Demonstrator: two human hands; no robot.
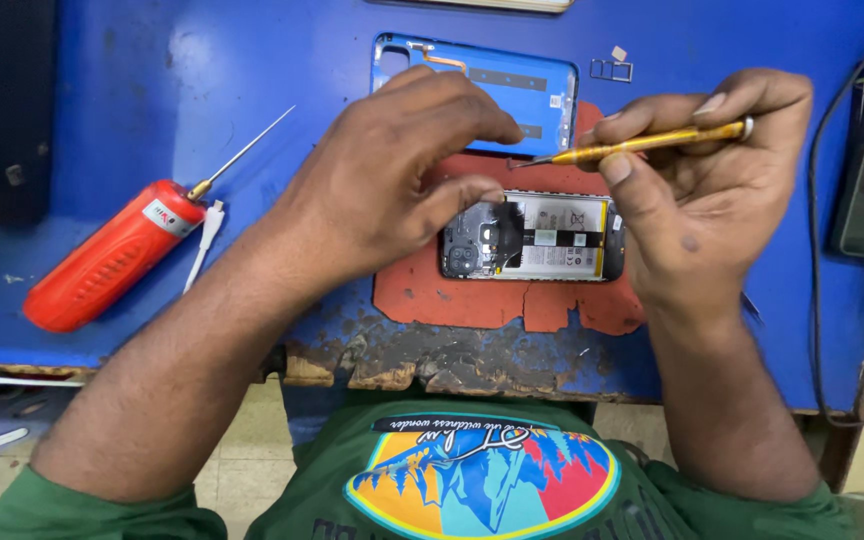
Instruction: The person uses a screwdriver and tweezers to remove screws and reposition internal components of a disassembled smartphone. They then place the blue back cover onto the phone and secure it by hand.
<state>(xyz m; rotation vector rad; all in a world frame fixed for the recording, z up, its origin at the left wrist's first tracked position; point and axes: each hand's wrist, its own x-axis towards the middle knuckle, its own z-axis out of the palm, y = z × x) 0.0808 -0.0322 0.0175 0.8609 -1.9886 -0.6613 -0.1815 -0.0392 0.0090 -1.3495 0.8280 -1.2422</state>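
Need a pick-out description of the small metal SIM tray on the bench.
Start at the blue workbench, then find the blue phone back cover lying at its far edge. Just right of it lies the SIM tray: a tiny silver frame with two openings, beside a small loose square chip.

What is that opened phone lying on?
The opened phone lies on a worn orange mat, which rests on the blue bench. The left hand and right hand cover the mat's upper part and the phone's ends.

A phone repair workshop: worn blue bench (152, 90), opened phone (542, 238), screwdriver (642, 145).
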